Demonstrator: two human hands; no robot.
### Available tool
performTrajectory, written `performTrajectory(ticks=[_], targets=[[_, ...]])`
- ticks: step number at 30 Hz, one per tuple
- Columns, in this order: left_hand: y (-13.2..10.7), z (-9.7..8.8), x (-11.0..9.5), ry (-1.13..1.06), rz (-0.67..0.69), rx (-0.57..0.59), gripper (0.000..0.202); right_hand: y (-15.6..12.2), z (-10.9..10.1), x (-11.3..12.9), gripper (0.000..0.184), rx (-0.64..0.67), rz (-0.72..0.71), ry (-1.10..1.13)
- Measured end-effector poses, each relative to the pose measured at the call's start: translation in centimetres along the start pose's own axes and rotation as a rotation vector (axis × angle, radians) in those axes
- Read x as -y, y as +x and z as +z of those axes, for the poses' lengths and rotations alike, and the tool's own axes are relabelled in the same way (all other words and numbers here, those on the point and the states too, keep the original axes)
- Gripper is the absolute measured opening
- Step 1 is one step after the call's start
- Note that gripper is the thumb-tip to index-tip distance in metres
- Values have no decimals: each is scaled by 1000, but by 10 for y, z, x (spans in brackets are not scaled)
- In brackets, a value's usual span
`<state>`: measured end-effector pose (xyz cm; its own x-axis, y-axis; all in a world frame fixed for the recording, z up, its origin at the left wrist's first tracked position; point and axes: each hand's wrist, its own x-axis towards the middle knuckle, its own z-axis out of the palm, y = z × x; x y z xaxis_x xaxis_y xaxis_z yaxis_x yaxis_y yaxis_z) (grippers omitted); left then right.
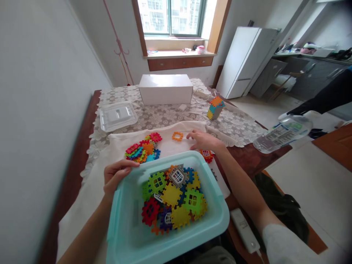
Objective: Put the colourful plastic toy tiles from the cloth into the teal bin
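Note:
A light-blue plastic tub [125,223] stands tilted toward me, with several interlocking building tiles inside, among them a yellow tile [171,194], a green window tile [157,182] and a red one [150,211]. My left hand [117,176] grips the tub's far left corner at the rim. Beyond the tub, my right hand [202,140] hovers low over the white cloth, fingers apart and somewhat bent, with nothing visible in them. Just left of its fingertips lies an orange frame tile [177,136]. Under its wrist side is an orange-red window tile [206,156], partly covered.
Left of the orange frame, a pile of colored tiles [143,149] lies on the white cloth [90,205]. Farther back are a clear lid [118,116], a white box [166,90] and a small tile house [216,107]. A plastic bottle [284,134] and a power strip [245,229] are at right.

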<state>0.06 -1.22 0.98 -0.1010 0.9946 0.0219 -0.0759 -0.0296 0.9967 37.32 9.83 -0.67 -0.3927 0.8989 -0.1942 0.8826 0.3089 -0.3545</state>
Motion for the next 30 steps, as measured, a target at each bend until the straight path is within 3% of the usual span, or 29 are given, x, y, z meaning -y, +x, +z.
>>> performTrajectory(ticks=[6,12,14,17,22,26,30], targets=[[8,-10,12,20,57,19,16,12,5,6,18,1,-45,45],[8,-10,15,32,87,22,17,-16,7,-7,35,-66,-118,130],[7,-9,13,24,92,35,16,-37,20,-14,32,-79,-196,111],[7,-8,11,15,98,44,16,-68,50,-19,49,-172,-255,171],[7,-7,8,17,102,61,17,-92,89,-11,36,-448,-231,146],[5,-5,2,9,107,82,19,-95,92,-5,25,-569,-176,42],[4,-4,-2,3,99,96,19,-95,90,-3,26,-546,-142,25]])
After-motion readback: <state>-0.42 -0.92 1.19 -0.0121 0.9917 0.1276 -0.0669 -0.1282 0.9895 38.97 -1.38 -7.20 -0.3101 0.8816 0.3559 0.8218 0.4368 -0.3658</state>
